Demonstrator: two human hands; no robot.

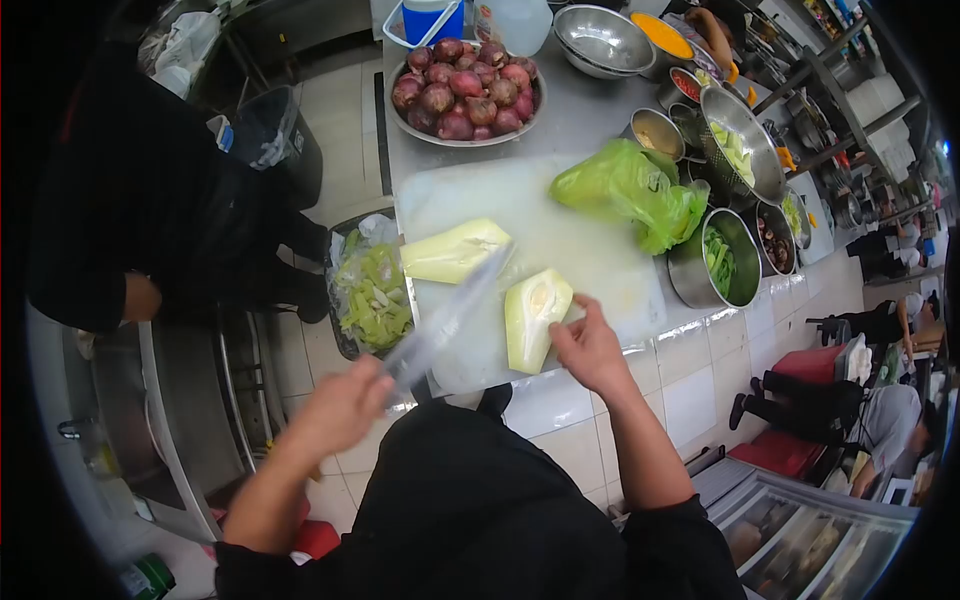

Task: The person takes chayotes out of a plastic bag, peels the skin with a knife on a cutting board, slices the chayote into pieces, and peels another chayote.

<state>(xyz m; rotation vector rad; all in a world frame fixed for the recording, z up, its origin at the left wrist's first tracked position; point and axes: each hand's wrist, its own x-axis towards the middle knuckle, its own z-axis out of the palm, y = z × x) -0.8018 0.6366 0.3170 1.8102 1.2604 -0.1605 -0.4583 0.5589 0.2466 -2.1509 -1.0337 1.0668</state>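
My left hand (335, 410) is closed round the handle of a kitchen knife (440, 325). Its broad blade, blurred by motion, points up and right over the white cutting board (470, 190). Below and right of the blade lies a peeled, pale green half of a fruit or vegetable (525, 335), cut side up with a pale hollow; I cannot tell its exact kind. A second peeled half (440, 255) lies at the board's left, partly behind the blade tip. My right hand (590, 350) is beside the nearer half's right edge, thumb and fingers apart, holding nothing.
A bowl of red onions (465, 135) stands beyond the board. A green plastic bag (630, 190) lies on the board's right, near a pot of cut greens (740, 300) and a colander (715, 100). Peelings fill a bin (350, 345) at left. A person in black (150, 200) stands left.
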